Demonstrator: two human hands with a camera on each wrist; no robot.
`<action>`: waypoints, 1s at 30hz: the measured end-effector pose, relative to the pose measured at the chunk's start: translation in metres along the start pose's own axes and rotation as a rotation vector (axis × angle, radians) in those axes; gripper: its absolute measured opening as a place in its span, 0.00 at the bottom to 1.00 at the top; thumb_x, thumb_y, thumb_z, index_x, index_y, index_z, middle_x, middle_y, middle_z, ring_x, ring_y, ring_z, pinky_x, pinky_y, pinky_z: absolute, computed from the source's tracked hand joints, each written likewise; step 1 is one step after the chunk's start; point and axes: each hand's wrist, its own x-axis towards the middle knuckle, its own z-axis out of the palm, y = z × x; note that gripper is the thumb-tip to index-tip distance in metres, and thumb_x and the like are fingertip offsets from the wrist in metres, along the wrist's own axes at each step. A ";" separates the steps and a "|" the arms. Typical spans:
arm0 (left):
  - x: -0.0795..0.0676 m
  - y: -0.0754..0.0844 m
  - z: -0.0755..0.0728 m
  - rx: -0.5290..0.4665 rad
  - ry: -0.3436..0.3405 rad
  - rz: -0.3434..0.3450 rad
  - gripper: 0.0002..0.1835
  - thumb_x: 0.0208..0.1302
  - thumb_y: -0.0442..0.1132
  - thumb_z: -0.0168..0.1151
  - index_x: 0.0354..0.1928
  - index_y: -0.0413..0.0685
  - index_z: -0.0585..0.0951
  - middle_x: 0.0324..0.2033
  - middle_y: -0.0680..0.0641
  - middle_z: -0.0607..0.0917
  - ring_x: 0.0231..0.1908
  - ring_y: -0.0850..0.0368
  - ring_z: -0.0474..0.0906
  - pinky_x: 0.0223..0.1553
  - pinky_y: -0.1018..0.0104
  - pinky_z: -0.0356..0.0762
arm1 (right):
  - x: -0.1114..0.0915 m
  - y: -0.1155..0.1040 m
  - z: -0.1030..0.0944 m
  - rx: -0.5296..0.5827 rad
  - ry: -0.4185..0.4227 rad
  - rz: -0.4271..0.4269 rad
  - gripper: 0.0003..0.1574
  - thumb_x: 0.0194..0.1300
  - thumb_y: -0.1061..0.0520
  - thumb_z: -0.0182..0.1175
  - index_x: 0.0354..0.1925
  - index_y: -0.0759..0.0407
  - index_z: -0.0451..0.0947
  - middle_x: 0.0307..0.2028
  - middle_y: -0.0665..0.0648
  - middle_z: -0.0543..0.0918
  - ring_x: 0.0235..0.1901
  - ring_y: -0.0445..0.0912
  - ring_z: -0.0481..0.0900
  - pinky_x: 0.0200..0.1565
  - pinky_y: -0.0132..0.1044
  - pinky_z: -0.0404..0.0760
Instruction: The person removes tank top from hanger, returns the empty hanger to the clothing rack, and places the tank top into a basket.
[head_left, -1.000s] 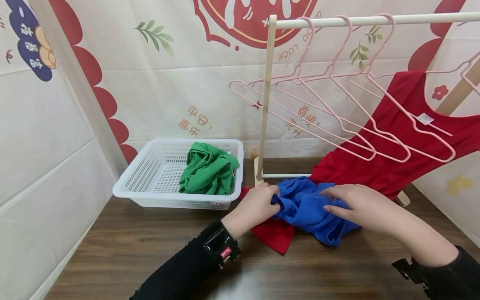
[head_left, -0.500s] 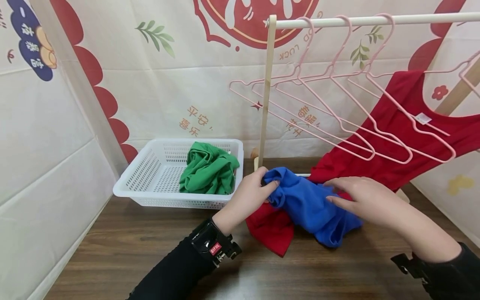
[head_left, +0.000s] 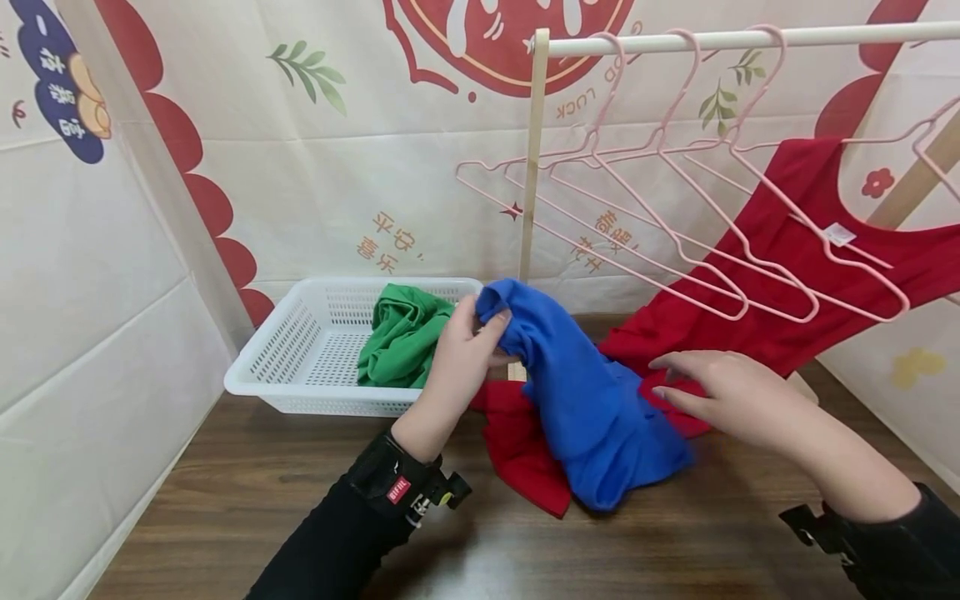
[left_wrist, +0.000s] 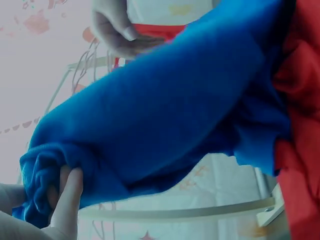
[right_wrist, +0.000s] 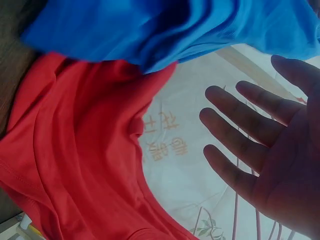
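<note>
Two hands: a person's, bare, in black sleeves; work lies right of the basket.
Basket [head_left: 322, 402]: white, perforated, on the brown wood-grain desk [head_left: 262, 500].
Left hand [head_left: 455, 354]: overlaps the basket's right end in the head view, touching or not cannot be told; grip closed, thumb and fingers pinching a gathered end of the blue garment.
Blue garment [head_left: 577, 400]: right of the basket, slanting down from the left hand across the red garment; lower edge blurred.
Right hand [head_left: 720, 392]: well right of the basket; grip loose, fingers spread apart, hold of nothing.
Red garment [head_left: 780, 242]: right of the basket, on a hanger, lower part spreading to the desk, partly beneath the blue.
Green garment [head_left: 401, 337]: crumpled inside the basket, toward its right end.
Pink hangers [head_left: 696, 62]: three in a row on a white rail [head_left: 840, 36], above and right of the basket.
</note>
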 end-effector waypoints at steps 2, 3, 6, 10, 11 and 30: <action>0.001 0.004 -0.004 -0.025 0.039 0.022 0.14 0.73 0.37 0.53 0.54 0.35 0.70 0.47 0.35 0.78 0.43 0.45 0.81 0.39 0.48 0.82 | 0.000 0.000 0.000 -0.002 0.004 -0.004 0.23 0.63 0.47 0.66 0.52 0.56 0.80 0.41 0.51 0.84 0.41 0.50 0.82 0.46 0.56 0.79; 0.001 0.005 -0.006 -0.044 0.058 0.026 0.14 0.74 0.37 0.52 0.54 0.35 0.69 0.47 0.35 0.78 0.43 0.44 0.81 0.40 0.48 0.82 | 0.000 -0.001 0.000 -0.001 0.004 -0.003 0.23 0.63 0.47 0.66 0.53 0.56 0.80 0.41 0.51 0.84 0.41 0.50 0.82 0.46 0.56 0.79; 0.002 0.010 -0.012 -0.078 0.107 0.027 0.14 0.74 0.37 0.52 0.55 0.35 0.68 0.47 0.36 0.78 0.46 0.45 0.80 0.41 0.49 0.82 | 0.001 -0.002 0.001 0.002 0.005 -0.002 0.23 0.63 0.47 0.66 0.53 0.57 0.80 0.42 0.52 0.84 0.42 0.51 0.82 0.46 0.56 0.79; 0.002 0.015 -0.023 -0.123 0.163 0.031 0.15 0.75 0.37 0.51 0.57 0.35 0.67 0.48 0.37 0.77 0.49 0.46 0.78 0.43 0.50 0.81 | 0.002 -0.002 0.003 0.010 0.006 -0.005 0.23 0.63 0.48 0.66 0.53 0.58 0.80 0.42 0.53 0.84 0.43 0.52 0.82 0.46 0.56 0.78; 0.002 0.017 -0.025 -0.130 0.174 0.035 0.16 0.75 0.37 0.51 0.57 0.35 0.67 0.48 0.37 0.77 0.49 0.46 0.78 0.44 0.51 0.81 | 0.003 -0.002 0.003 0.012 0.007 -0.007 0.23 0.63 0.48 0.66 0.53 0.58 0.80 0.43 0.54 0.84 0.43 0.52 0.82 0.46 0.57 0.78; 0.000 0.019 -0.024 0.053 0.167 0.093 0.11 0.74 0.34 0.51 0.54 0.38 0.70 0.54 0.39 0.76 0.52 0.47 0.77 0.47 0.56 0.80 | 0.026 -0.008 0.015 0.074 0.083 0.014 0.22 0.65 0.51 0.64 0.54 0.60 0.79 0.49 0.60 0.81 0.52 0.58 0.76 0.53 0.60 0.72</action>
